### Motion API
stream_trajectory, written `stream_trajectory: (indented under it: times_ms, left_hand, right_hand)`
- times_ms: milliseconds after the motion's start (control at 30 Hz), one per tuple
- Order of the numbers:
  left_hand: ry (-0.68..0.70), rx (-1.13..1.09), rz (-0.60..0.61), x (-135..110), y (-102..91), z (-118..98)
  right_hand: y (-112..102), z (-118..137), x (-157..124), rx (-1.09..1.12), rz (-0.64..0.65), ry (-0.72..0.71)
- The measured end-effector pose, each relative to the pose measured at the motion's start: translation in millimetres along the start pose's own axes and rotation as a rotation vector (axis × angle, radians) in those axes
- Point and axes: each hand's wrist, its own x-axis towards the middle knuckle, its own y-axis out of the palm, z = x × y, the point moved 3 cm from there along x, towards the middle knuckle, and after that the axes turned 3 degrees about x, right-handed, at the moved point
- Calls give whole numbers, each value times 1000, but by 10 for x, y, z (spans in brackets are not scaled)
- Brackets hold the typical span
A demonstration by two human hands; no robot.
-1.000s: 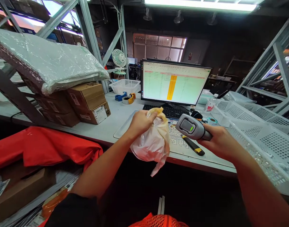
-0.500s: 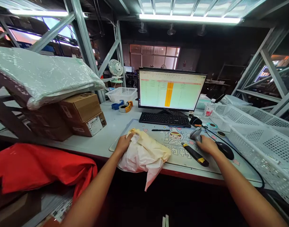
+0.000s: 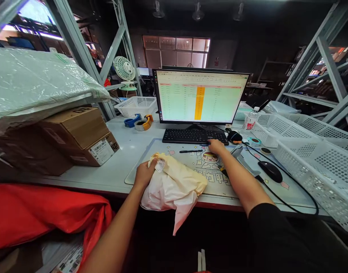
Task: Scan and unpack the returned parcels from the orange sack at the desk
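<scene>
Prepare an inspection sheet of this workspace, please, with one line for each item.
Surface: white desk with printed mat.
Job's things: plastic mailer on the mat, with a label; scanner lying at the mat's right.
Clutter: pen, tape rolls, bottle.
Hands: left hand holds the mailer; right hand is at the keyboard's front edge.
Cables: black cable loops past the mouse.
Surroundings: cartons, red bag, mesh baskets, metal shelving.
</scene>
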Motion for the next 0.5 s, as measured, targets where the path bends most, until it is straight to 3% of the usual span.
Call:
stream_trajectory:
  times_ms: [200,300,500]
  left_hand:
    - [12,-9,6,-1,-1,-5]
    - [12,-50,2,0,-6,2]
    - [97,-359,-50,-176,-41,-156]
  right_hand:
    - [-177,195,-39,65,-3,-34]
    - [-267,464,-189,123,8,-147]
    - [-80,1253,-1053,297,317,-523]
